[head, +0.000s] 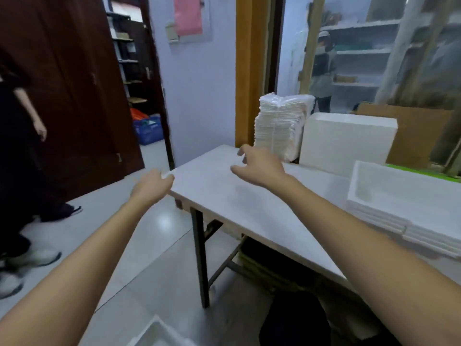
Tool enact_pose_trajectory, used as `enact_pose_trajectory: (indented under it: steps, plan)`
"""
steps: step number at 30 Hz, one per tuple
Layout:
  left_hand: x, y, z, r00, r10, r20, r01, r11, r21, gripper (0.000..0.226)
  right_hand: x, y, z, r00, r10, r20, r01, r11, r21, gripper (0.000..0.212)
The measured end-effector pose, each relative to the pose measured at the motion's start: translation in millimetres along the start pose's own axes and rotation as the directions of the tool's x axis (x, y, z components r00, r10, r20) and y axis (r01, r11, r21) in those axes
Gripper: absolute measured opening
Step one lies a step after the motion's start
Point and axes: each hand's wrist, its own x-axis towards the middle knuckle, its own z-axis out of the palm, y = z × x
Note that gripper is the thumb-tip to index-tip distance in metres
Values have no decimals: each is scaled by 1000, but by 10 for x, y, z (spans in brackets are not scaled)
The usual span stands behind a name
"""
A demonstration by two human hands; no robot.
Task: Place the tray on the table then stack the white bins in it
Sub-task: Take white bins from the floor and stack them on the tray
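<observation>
Both arms are stretched out over the near end of the table [249, 203]. The left hand [152, 187] hangs just off the table's corner with its fingers loosely curled and nothing in them; the right hand [262, 166] is above the tabletop, fingers spread and bent like a claw — empty too.

A tall stack of white bins [279, 126], wrapped in clear plastic, stands at the far end of the table beyond the right hand. Just beside it a big white foam slab [346, 141] leans upright, with a brown cardboard sheet [419, 136] behind that. Along the right edge of the table sits a white foam tray [409, 198], open side up, on top of what look like more flat white pieces; the blur makes them hard to count. The stretch of tabletop between the hands and the tray is bare.

Low in the foreground, on the floor, a corner of another white tray [159, 333] shows. Under the table there is a dark bag [296, 320] and a yellowish crate [262, 268] — both in shadow. To the left a person in dark clothes [17, 146] stands by a brown door [74, 83], and through the doorway a blue crate [149, 131] rests on the floor.
</observation>
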Motion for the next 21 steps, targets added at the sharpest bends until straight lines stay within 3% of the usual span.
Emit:
enact_pose_trajectory:
  steps: [4,7,13,21]
  plan:
    - [-214,-1095,46,965,-198,-174,192,980,-53,52,-60,-542,779,976,-118,184,106,991,75,51]
    - [-440,-1820,319,927,-313,-208,304,950,-73,42,-270,-767,1420,931,-173,321,146,983,107,50]
    - [-1052,-2957,1154,843,-513,-162,514,857,-40,42,-706,-745,2602,822,-156,548,137,988,75,64]
    - [-1731,-3801,2167,739,-671,-54,673,736,76,40,-1081,-378,3759,721,-86,687,131,991,-13,76]
